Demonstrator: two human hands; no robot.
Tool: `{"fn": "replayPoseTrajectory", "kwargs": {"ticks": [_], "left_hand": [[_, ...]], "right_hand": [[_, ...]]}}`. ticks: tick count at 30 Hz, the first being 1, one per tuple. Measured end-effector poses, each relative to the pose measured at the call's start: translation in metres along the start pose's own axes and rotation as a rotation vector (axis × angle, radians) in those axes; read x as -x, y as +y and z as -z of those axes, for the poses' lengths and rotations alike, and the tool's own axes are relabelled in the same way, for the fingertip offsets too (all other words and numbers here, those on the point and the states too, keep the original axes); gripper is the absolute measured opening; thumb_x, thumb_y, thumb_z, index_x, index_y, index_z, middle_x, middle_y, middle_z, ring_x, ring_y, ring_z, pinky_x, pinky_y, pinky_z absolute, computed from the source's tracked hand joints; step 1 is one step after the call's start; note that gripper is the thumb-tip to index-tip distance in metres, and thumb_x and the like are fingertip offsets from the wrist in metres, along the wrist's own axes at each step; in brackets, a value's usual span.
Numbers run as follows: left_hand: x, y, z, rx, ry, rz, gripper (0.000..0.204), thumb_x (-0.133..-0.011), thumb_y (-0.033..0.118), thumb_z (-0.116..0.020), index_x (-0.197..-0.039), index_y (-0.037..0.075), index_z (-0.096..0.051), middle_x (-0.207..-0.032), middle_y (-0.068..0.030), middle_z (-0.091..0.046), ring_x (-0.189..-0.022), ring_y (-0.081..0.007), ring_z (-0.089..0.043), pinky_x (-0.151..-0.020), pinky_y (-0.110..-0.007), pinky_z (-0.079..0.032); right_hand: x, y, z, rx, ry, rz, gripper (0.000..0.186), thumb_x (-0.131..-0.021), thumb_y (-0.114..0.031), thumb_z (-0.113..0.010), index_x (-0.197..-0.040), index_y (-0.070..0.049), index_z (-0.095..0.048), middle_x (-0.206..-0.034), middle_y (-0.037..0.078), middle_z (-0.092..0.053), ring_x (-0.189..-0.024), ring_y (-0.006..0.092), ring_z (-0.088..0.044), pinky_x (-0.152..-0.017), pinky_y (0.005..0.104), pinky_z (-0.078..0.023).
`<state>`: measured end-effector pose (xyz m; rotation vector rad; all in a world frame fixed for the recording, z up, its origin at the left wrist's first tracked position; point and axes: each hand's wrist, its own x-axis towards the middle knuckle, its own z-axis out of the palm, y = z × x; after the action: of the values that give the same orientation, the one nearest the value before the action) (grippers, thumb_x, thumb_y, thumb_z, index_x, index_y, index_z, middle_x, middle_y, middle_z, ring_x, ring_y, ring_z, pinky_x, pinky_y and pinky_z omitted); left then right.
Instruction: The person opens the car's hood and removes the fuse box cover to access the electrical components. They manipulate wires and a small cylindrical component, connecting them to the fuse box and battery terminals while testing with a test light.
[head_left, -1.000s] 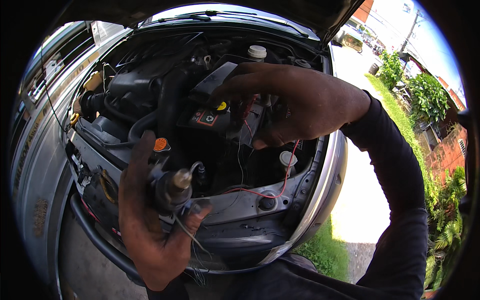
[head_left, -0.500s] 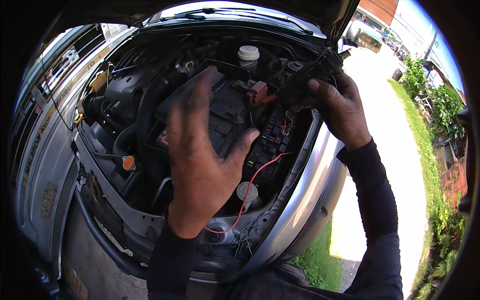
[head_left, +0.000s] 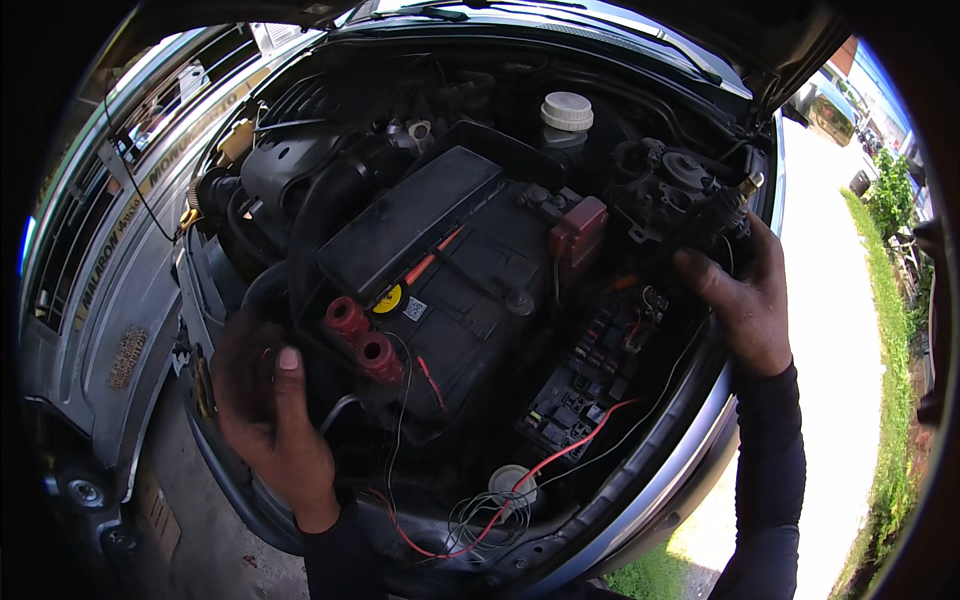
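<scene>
My left hand [head_left: 282, 445] is at the near left of the engine bay, thumb raised and apart from the fingers, which are dark and blurred; nothing shows in it. My right hand [head_left: 745, 305] is closed around a dark part with a brass-coloured tip [head_left: 748, 188], at the bay's right side. Its lower end is lost in shadow. Left of that hand is the uncovered fuse box [head_left: 585, 370], with rows of fuses and relays. Between the hands sits the black car battery [head_left: 470, 300], a red terminal cover [head_left: 578, 232] at its far right corner.
Two red tubular pieces [head_left: 378, 357] and a yellow disc [head_left: 388, 299] are at the battery's left. A red wire [head_left: 570, 447] and coiled thin wires [head_left: 470, 525] cross the front. A white-capped reservoir [head_left: 567, 112] stands behind. A silver vehicle [head_left: 110, 270] is at left.
My left hand has moved left and down, off the battery, uncovering the red pieces and yellow disc. The view has shifted. My right hand keeps its hold on the dark part.
</scene>
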<state>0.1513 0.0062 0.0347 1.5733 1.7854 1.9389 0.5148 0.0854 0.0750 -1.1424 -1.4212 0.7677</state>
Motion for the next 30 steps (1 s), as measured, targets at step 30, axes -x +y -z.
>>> {"fn": "replayPoseTrajectory", "kwargs": {"ticks": [30], "left_hand": [[-0.076, -0.056, -0.041, 0.479, -0.132, 0.526, 0.065, -0.095, 0.058, -0.063, -0.127, 0.001, -0.061, -0.109, -0.0159, -0.074, -0.089, -0.0265, -0.073, -0.080, -0.036, -0.056]], "right_hand": [[-0.012, -0.003, -0.006, 0.294, -0.211, -0.035, 0.088, -0.075, -0.016, -0.092, -0.144, 0.010, -0.044, -0.129, 0.022, -0.063, -0.123, 0.0303, -0.062, -0.109, 0.0458, -0.048]]}}
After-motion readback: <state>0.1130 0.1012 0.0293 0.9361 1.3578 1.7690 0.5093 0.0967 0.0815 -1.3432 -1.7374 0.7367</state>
